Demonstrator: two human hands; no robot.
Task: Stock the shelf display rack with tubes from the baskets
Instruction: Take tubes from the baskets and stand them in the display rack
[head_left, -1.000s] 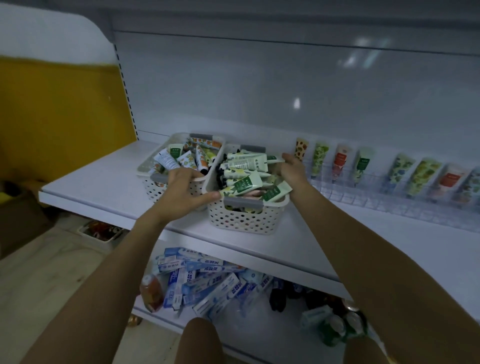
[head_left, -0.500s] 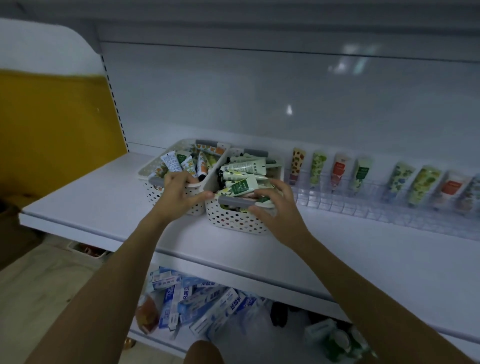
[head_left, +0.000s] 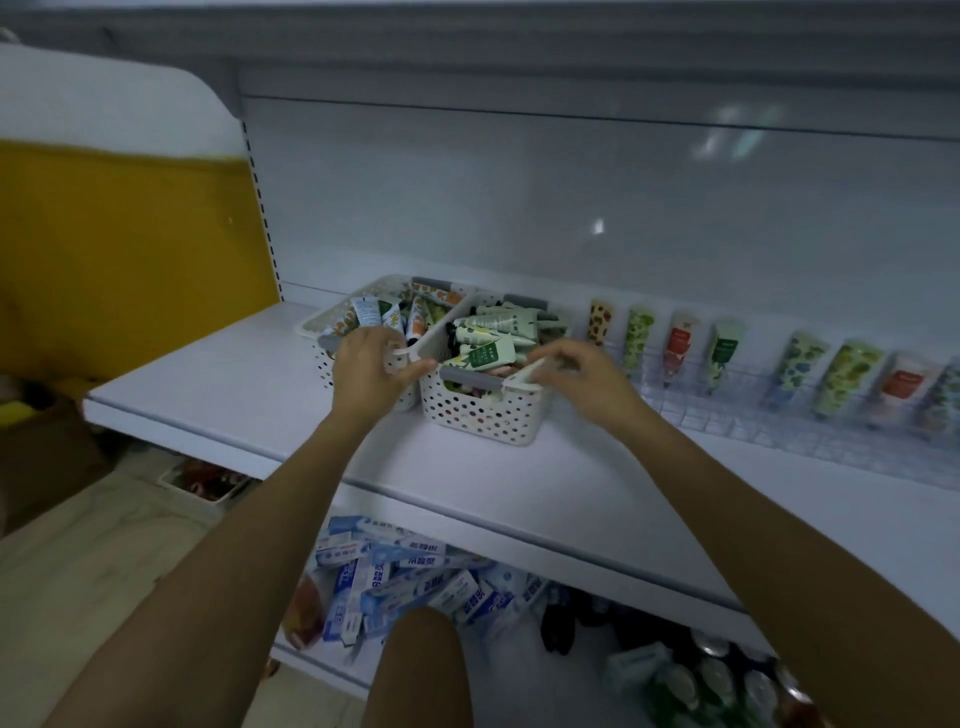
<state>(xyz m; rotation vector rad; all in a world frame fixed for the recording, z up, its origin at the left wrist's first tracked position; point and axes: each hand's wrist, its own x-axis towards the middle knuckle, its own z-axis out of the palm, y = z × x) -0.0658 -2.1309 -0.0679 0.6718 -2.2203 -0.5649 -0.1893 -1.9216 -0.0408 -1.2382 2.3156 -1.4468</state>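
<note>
- The white shelf (head_left: 249, 395) ran across in front of you, and a heap of blue and white boxes (head_left: 395, 577) lay on the level below it.
- The clear display rack (head_left: 779, 434) sat along the far right of the shelf, with a row of tubes (head_left: 639, 338) standing upright in it.
- The left basket (head_left: 324, 322) and the right basket (head_left: 483, 415), both white and perforated, stood side by side at the far left of the shelf, each piled with loose tubes.
- Your left hand (head_left: 366, 374) had its fingers curled over the near rim of the left basket, with the thumb stretched toward the right basket.
- Your right hand (head_left: 587, 382) held the near right corner of the right basket's rim with bent fingers.
</note>
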